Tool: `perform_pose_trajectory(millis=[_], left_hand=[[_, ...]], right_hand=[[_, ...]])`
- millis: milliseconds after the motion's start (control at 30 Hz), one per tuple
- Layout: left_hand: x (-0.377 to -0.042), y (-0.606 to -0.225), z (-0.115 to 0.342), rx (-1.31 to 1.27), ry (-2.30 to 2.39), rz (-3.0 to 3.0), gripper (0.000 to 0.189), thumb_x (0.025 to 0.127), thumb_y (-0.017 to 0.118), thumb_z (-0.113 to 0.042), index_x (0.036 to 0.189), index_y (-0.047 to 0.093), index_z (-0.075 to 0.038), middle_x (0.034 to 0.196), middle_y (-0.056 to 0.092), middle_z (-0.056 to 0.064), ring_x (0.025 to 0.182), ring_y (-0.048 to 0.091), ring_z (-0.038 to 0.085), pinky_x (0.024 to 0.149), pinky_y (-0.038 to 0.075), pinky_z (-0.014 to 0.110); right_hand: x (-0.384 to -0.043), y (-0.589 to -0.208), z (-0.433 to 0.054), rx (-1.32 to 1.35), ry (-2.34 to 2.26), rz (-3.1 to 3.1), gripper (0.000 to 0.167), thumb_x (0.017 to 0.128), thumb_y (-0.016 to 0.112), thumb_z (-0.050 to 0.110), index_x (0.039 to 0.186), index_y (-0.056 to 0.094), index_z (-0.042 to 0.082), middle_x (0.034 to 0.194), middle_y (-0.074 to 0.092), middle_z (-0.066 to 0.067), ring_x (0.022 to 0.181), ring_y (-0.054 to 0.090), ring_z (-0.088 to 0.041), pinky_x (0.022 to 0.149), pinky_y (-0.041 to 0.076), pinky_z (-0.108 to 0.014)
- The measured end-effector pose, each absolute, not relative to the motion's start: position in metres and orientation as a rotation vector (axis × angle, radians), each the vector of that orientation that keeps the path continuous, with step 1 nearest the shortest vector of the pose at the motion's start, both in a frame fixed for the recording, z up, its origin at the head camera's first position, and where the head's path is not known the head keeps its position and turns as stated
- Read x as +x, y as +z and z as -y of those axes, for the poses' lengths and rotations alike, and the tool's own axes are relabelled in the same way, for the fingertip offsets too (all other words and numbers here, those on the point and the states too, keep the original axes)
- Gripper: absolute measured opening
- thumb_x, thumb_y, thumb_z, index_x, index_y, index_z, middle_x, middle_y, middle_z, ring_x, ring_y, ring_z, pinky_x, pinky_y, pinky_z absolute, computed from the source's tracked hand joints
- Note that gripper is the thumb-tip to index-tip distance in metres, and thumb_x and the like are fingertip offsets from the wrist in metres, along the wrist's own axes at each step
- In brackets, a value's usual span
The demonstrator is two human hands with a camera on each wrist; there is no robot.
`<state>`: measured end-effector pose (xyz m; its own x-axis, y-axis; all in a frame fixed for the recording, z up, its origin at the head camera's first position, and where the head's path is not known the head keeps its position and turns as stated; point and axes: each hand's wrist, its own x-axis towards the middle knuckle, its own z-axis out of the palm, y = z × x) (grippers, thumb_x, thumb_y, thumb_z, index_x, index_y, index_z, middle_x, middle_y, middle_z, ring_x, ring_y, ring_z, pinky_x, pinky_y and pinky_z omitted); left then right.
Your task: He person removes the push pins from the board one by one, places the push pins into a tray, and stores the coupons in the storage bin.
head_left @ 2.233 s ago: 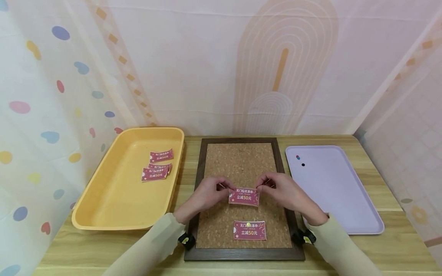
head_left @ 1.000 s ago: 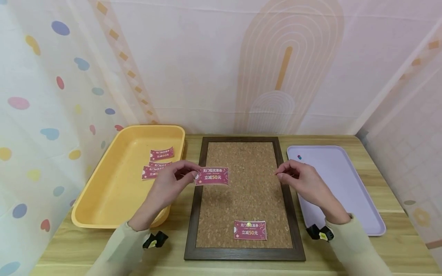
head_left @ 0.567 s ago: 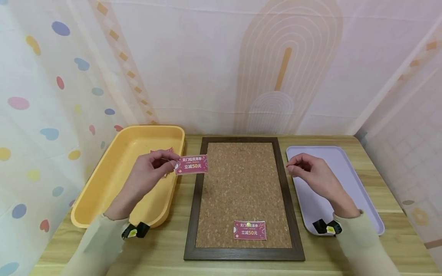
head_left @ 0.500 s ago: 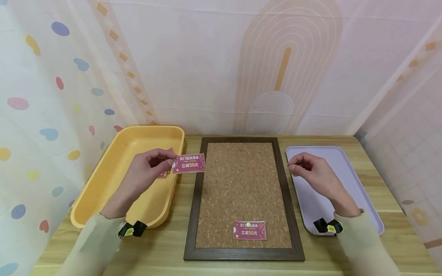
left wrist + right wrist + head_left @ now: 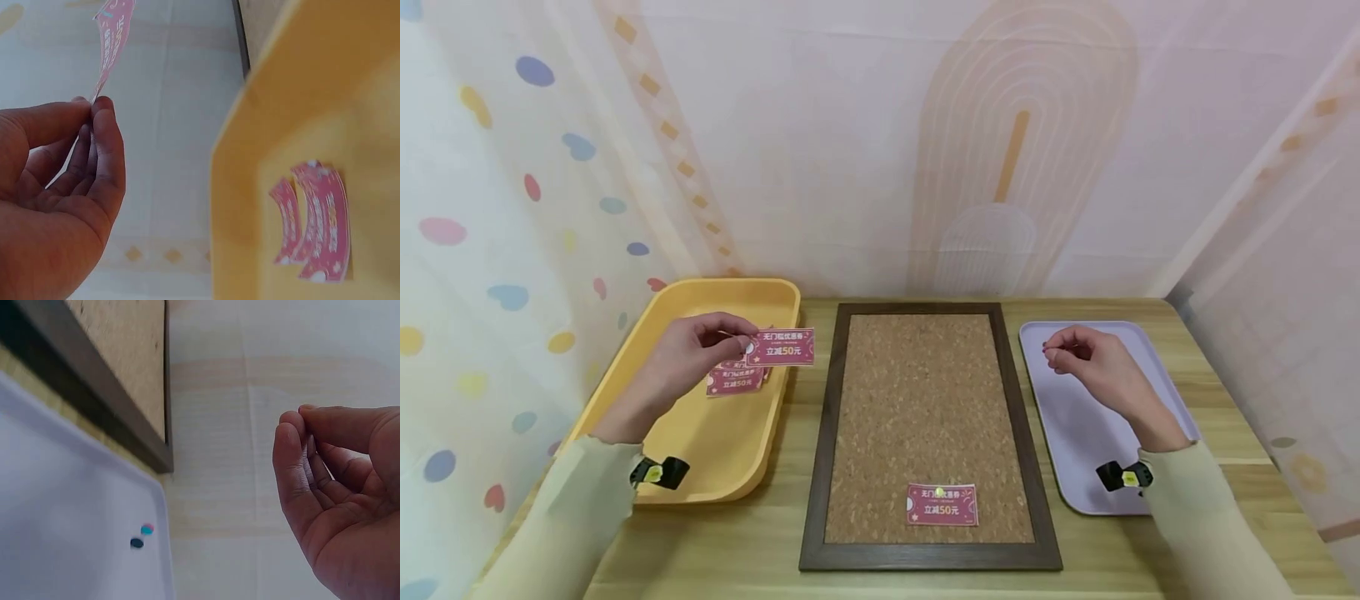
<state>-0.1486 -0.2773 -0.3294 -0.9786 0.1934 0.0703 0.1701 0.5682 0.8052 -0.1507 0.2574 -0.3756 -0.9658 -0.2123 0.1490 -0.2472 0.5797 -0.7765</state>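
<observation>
My left hand point(image 5: 688, 358) pinches the left end of a pink paper coupon point(image 5: 784, 347) between thumb and fingertips. It hangs above the right side of the yellow tray point(image 5: 700, 458), overlapping several similar coupons point(image 5: 325, 219) that lie in it. Over the lilac tray point(image 5: 1105, 475), my right hand point(image 5: 1093, 362) brings thumb and fingertips together on a tiny red pin, mostly hidden, with just a reddish speck showing. Another pink coupon point(image 5: 942, 510) is fixed low on the cork board point(image 5: 925, 400) by a yellow pushpin point(image 5: 939, 492).
A dark wooden frame point(image 5: 827, 433) edges the cork board between both trays. Two small pins lie in the lilac tray, one black point(image 5: 137, 543) and one teal and pink point(image 5: 147, 529). A patterned curtain point(image 5: 850, 167) hangs behind the wooden table point(image 5: 737, 550).
Both hands have parted from the middle of the board. The left carried the coupon leftward to the yellow tray, while the right moved rightward over the lilac tray.
</observation>
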Motion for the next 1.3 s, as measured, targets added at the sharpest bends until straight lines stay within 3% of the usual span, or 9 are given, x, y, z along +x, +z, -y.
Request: perform_pose_trajectory(millis=[233,367,600,867,1300], left_hand=[[-0.164,-0.339,0.296,0.276,1.453,-2.674,0.025,0.102,0.065,-0.011,0.121,0.070,0.005,0.099,0.074,-0.002,0.087,0.069,0.014,0.077,0.056,0.022],[-0.170,-0.338,0.302,0.265,1.422,-2.659,0.027,0.103,0.064,-0.013,0.123,0.068,0.005,0.101,0.073,-0.003,0.091,0.070,0.013,0.081,0.055,0.021],[-0.177,-0.340,0.319,0.228,1.362,-2.622,0.030,0.104,0.063,-0.014,0.126,0.065,0.006,0.107,0.072,0.000,0.094,0.071,0.009,0.084,0.054,0.020],[-0.183,-0.352,0.342,0.203,1.379,-2.570,0.033,0.103,0.062,-0.010,0.128,0.062,0.011,0.108,0.072,-0.006,0.096,0.070,0.005,0.086,0.053,0.018],[-0.185,-0.365,0.364,0.156,1.303,-2.505,0.033,0.104,0.060,-0.007,0.131,0.059,0.012,0.121,0.066,0.014,0.097,0.067,0.007,0.086,0.056,0.023]], right_hand=[[-0.159,-0.383,-0.273,0.351,1.338,2.788,0.011,0.100,0.065,0.006,0.105,0.068,-0.004,0.090,0.070,-0.019,0.079,0.069,-0.017,0.075,0.055,-0.026],[-0.163,-0.387,-0.283,0.310,1.304,2.822,0.013,0.101,0.064,0.006,0.107,0.067,-0.005,0.092,0.071,-0.017,0.082,0.070,-0.023,0.075,0.055,-0.026],[-0.172,-0.394,-0.294,0.295,1.298,2.870,0.016,0.102,0.064,0.007,0.109,0.067,-0.007,0.096,0.071,-0.014,0.084,0.069,-0.018,0.077,0.058,-0.030],[-0.179,-0.401,-0.302,0.287,1.334,2.877,0.013,0.101,0.063,0.002,0.108,0.066,-0.009,0.094,0.070,-0.016,0.080,0.066,-0.009,0.075,0.059,-0.027],[-0.190,-0.415,-0.310,0.358,1.416,2.924,0.008,0.098,0.061,-0.005,0.104,0.066,-0.010,0.092,0.069,-0.016,0.078,0.060,-0.008,0.070,0.053,-0.024]])
